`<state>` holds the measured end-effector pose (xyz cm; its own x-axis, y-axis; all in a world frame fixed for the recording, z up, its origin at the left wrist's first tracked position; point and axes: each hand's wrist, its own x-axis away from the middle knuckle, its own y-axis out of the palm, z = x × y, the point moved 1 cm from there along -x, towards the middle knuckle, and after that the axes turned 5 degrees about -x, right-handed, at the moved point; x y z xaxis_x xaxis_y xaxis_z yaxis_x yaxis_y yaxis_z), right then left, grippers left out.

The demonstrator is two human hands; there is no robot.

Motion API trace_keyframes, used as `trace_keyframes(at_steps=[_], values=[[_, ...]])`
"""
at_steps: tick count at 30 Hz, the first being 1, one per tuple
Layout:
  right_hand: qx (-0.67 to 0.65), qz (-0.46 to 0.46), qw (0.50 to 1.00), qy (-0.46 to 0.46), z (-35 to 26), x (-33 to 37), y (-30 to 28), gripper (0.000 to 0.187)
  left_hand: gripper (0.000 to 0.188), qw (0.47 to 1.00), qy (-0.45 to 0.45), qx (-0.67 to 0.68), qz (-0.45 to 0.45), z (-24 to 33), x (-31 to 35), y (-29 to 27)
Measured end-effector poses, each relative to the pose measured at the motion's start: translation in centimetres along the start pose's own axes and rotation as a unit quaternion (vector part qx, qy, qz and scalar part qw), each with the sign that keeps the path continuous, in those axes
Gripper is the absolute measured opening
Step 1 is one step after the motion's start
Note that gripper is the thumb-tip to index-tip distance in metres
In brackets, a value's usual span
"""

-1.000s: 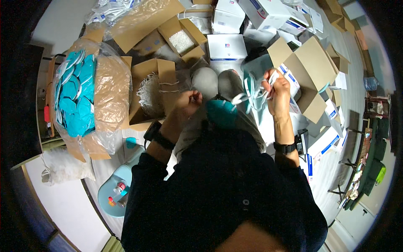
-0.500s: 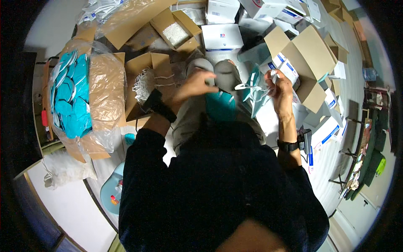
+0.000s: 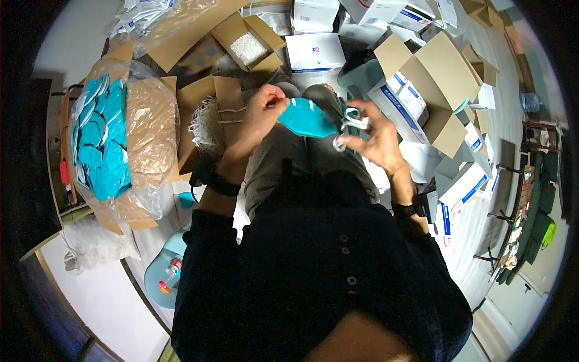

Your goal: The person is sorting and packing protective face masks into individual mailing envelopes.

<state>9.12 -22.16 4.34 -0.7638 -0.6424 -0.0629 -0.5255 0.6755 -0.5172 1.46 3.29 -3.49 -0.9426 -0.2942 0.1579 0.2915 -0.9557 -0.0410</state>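
Observation:
Above my knees is a teal face mask point(image 3: 307, 119) with small white marks along its far edge. My left hand point(image 3: 264, 113) pinches its left end between thumb and fingers. My right hand point(image 3: 379, 140), just right of the mask, is closed on a loose bundle of white elastic straps point(image 3: 354, 120), which loop out between thumb and fingers. Whether any strap is joined to the mask, I cannot tell.
At the left, a plastic-lined carton holds many teal masks point(image 3: 102, 142). An open carton point(image 3: 226, 96) with white straps stands nearer me. White boxes point(image 3: 315, 52) are stacked ahead, and a large open carton point(image 3: 449, 66) stands right. A blue basin point(image 3: 155, 271) is lower left.
My left hand has taken hold of the mask from my lap and raised it. My right hand has moved left, toward it; the teal mask that hung beside it no longer shows there.

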Motion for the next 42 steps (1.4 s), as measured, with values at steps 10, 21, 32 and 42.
trace_keyframes(at_steps=[10,21,32,42], values=[[-0.149,0.054,0.987,0.012,-0.4,-1.9,2.1,0.028,0.054,0.974,-0.147,0.166,0.056,1.8,-1.5,1.5],[-0.235,0.075,0.966,0.081,0.1,-2.2,1.0,0.028,0.018,0.997,0.011,0.058,0.046,3.2,0.0,3.7],[-0.296,0.075,0.945,0.112,0.4,-2.7,1.3,0.027,0.03,0.98,-0.091,-0.004,-0.175,1.6,0.9,4.8],[-0.248,0.057,0.957,0.138,3.8,-2.7,0.0,0.026,0.017,0.975,-0.041,0.026,-0.219,7.1,3.0,0.6]])
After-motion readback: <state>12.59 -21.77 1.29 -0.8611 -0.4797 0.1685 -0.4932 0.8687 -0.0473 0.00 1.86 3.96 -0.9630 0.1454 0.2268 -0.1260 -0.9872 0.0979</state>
